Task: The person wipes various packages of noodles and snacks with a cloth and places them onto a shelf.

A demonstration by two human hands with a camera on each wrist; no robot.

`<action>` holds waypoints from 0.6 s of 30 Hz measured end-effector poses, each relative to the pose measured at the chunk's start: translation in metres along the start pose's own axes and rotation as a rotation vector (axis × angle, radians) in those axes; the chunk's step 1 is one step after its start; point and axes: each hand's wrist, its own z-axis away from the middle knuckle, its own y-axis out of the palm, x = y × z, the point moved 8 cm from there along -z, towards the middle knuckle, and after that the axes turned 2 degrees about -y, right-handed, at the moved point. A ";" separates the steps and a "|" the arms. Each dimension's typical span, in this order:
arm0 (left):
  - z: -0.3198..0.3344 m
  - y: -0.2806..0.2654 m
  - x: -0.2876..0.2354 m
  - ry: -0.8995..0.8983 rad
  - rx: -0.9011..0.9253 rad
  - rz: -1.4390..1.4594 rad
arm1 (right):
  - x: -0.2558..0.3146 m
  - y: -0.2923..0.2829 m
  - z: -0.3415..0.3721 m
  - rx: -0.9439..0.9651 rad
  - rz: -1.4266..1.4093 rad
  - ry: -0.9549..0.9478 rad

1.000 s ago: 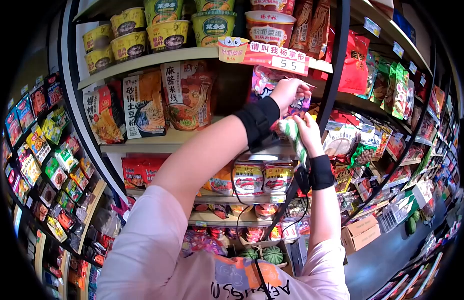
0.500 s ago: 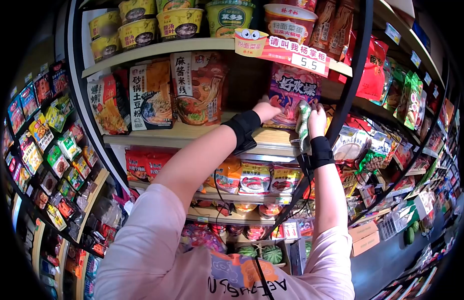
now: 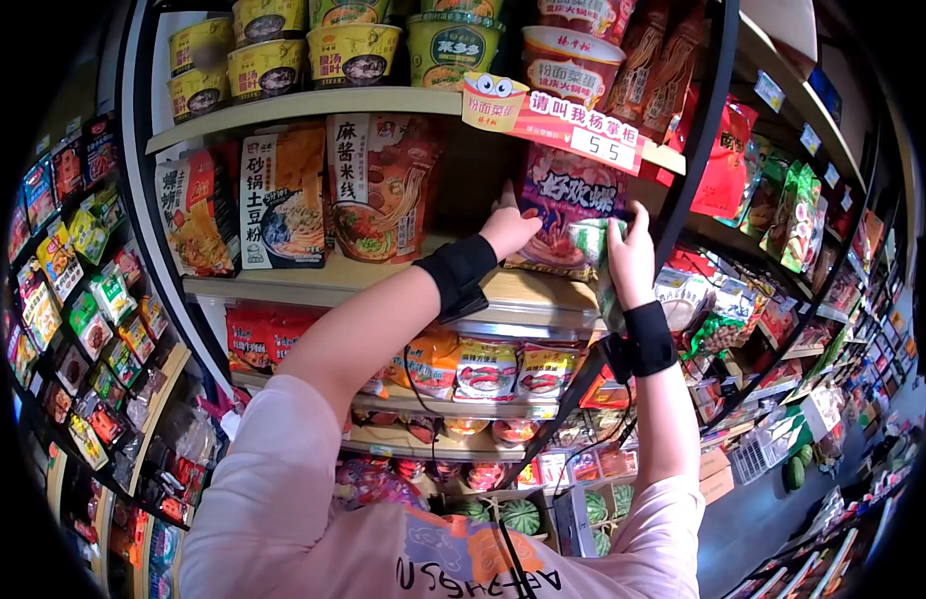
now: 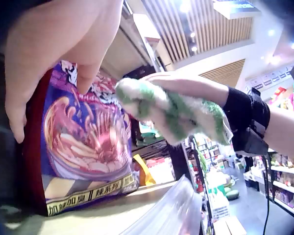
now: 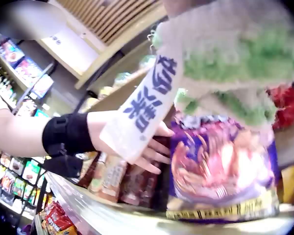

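A purple noodle bag [image 3: 568,195] with a printed bowl stands upright on the wooden shelf [image 3: 383,275], under the price sign. My left hand [image 3: 510,230] holds its left side; in the left wrist view the thumb lies over the front and the other fingers run down the side edge. My right hand [image 3: 633,258] grips a fuzzy green-and-white cloth [image 4: 171,110] at the bag's right front. In the right wrist view, a white label [image 5: 142,112] hangs from the cloth and the bag's printed bowl [image 5: 225,161] shows below it.
To the left on this shelf stand several noodle pouches [image 3: 283,200]. Instant noodle tubs [image 3: 353,58] fill the shelf above, its front bearing a pink price sign [image 3: 583,130]. A black rack post [image 3: 694,150] rises close to my right hand. Packets [image 3: 486,369] line the shelf below.
My left hand has come down from the bag's upper part to its left side. The bag now faces front, upright on the shelf. My right hand has brought the cloth against its right front.
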 end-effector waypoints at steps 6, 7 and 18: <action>0.064 -0.048 -0.099 0.427 -0.075 0.034 | 0.126 -0.117 -0.052 -0.242 -0.067 -0.372; 0.076 -0.049 -0.110 0.459 -0.112 -0.022 | 0.119 -0.122 -0.075 -0.238 0.030 -0.325; -0.010 -0.005 -0.017 0.035 0.067 0.382 | 0.095 -0.105 -0.106 -0.319 0.158 -0.237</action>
